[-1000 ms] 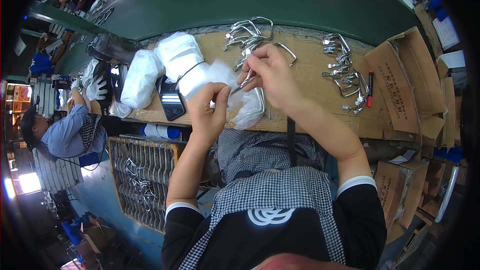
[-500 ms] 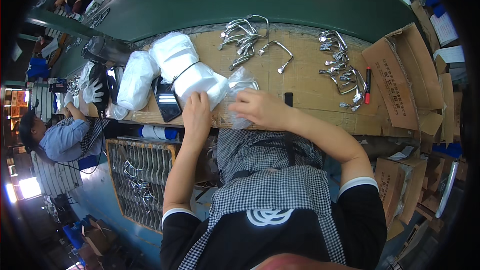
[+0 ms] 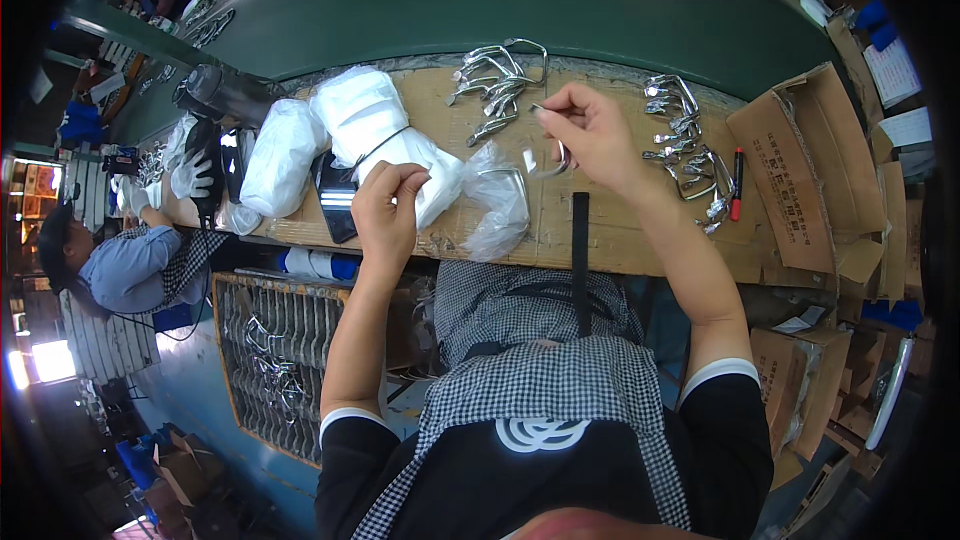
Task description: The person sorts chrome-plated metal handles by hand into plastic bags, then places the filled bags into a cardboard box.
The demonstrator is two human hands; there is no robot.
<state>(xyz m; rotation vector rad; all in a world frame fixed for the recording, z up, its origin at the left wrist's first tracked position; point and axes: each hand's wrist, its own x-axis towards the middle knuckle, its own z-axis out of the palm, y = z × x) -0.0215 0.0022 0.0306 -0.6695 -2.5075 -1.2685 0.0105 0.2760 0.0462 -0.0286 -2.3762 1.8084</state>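
Note:
My right hand is raised over the cardboard-covered bench and closed on a bent chrome bar, mostly hidden behind the fingers. My left hand is pinched closed in front of the stack of white plastic bags; whatever sits in its fingertips, if anything, is too small to make out. Between my hands lies a clear plastic bag with a chrome bar inside. A pile of chrome bars rests beyond it, and another pile is to the right.
A red marker and an open cardboard box are on the right. Left of the bags are a phone, a wrapped white bundle and a dark bottle. Beyond runs a green surface; a person works at left.
My right hand has left the clear bag, moved up and right, and taken hold of the single loose chrome bar. My left hand has lifted off the white bags.

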